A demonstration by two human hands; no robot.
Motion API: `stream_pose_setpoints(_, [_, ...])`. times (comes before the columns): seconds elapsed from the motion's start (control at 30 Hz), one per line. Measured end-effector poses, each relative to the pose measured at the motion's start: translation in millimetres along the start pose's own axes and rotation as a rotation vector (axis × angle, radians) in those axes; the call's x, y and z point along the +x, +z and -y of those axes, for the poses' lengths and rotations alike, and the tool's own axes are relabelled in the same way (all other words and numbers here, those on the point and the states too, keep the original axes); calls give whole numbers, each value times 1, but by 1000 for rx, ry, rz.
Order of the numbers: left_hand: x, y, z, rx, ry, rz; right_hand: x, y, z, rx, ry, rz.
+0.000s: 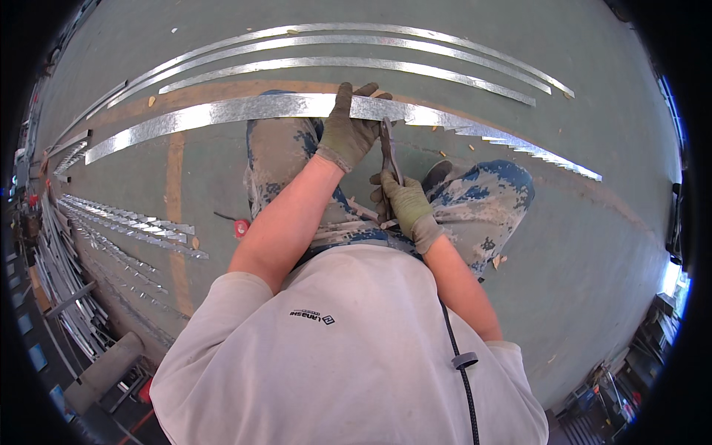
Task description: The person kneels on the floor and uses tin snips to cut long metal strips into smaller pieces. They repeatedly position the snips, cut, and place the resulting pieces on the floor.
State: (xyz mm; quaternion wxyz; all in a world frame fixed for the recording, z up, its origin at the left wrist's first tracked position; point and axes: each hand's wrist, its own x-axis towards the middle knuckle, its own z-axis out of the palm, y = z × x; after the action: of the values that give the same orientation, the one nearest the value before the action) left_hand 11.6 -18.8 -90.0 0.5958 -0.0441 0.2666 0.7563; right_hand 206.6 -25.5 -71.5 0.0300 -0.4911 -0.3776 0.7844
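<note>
A long shiny metal strip [215, 113] stretches left to right across my knees. Its right part carries a row of cuts along the near edge. My left hand [350, 133], in an olive work glove, is closed around the strip near its middle. In my right hand [406, 200], gloved the same way, are metal-cutting snips [389, 152], gripped by the handles. The jaws of the snips meet the strip's near edge, just right of my left hand. How far they bite into the metal is hard to tell.
Three plain metal strips [348, 62] lie on the green floor beyond. Notched strips [130, 215] lie at the left, near a heap of metal lengths [70, 289]. A red tape measure [241, 228] sits by my left leg. Dry leaves [498, 261] are scattered about.
</note>
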Motion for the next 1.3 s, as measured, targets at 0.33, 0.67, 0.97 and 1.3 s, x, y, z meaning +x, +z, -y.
stream_pose_setpoints(0.33, [-1,9,-1,-47,25,16,-4,-11,-8,649,83,571])
stream_pose_setpoints(0.67, [2,-8,13,222,-272,-11,-4,-13,-10,603,66,535])
stream_pose_setpoints(0.97, [4,7,27,250,-577,-33,2,-19,-2,417,107,405])
stream_pose_setpoints(1.3, [-10,21,40,105,-503,-19,1,-10,-6,455,62,321])
